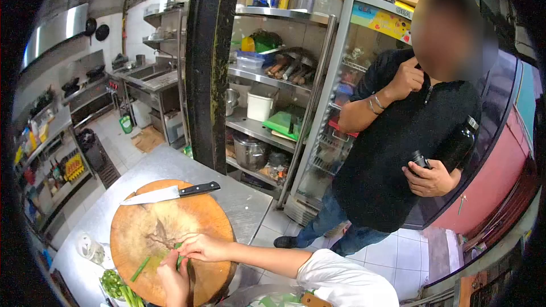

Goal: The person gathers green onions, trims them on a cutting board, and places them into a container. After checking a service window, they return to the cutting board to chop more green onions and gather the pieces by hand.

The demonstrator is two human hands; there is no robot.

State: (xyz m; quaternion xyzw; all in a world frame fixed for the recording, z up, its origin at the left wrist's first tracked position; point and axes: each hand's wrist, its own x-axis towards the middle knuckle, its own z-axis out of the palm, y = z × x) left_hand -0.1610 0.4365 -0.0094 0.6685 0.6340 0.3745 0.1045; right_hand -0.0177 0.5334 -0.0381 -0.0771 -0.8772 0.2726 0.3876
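A round wooden chopping board (128, 244) lies on the steel table, with a kitchen knife (165, 194) across its far side, black handle to the right. My left hand (173, 277) and my right hand (207, 248) meet over the board's near right part. Between their closed fingers is a thin green stalk (180, 261), mostly covered by them. Another short green stalk (140, 269) rests on the wood to the left. Beside the board at the lower left are cut green pieces (112, 282) and longer green stalks (132, 298).
A clear plastic cup (90, 249) is left of the board on the steel table (170, 162). Across from me stands a person in a black shirt (398, 142), holding a dark bottle (421, 159). Behind are steel shelves (267, 128) and a glass-door fridge (335, 102).
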